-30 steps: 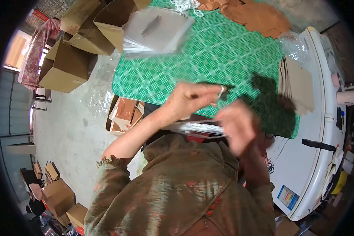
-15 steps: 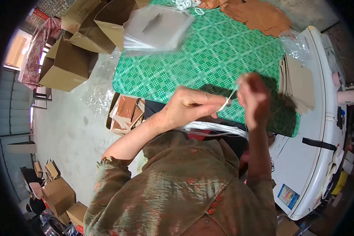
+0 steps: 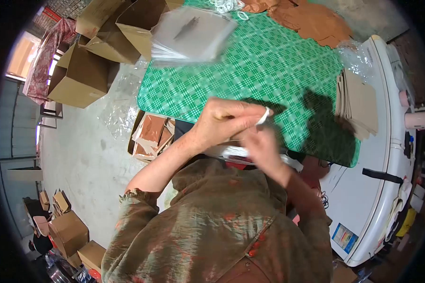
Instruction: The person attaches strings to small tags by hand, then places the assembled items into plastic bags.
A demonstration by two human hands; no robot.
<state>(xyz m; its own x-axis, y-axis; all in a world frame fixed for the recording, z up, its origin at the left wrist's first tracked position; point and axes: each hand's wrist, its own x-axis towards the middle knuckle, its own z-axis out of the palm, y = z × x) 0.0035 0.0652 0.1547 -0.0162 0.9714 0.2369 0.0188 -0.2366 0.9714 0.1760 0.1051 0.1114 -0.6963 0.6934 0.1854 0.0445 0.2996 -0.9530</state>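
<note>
My left hand [image 3: 224,120] is closed in a pinch over the near edge of the table. A white cord [image 3: 264,116] is wound around its fingertips in a small loop. Just below those fingertips is my right hand [image 3: 265,153], smeared by motion, so whether its fingers grip the cord's end cannot be seen. Across my lap, under both hands, lies a bundle of white strands [image 3: 236,152], partly covered by the hands.
On the green checked tablecloth [image 3: 269,61] rest a stack of clear plastic sleeves [image 3: 191,35], brown leather-like pieces [image 3: 316,21], white cord coils [image 3: 226,5] and beige cardboard sheets [image 3: 359,101]. Cardboard boxes [image 3: 82,78] stand left; a white appliance [image 3: 363,203] stands right.
My right hand has swung from the right, where it stretched the cord, to below my left fingertips. The cord now sits as a thicker white loop on the left fingertips.
</note>
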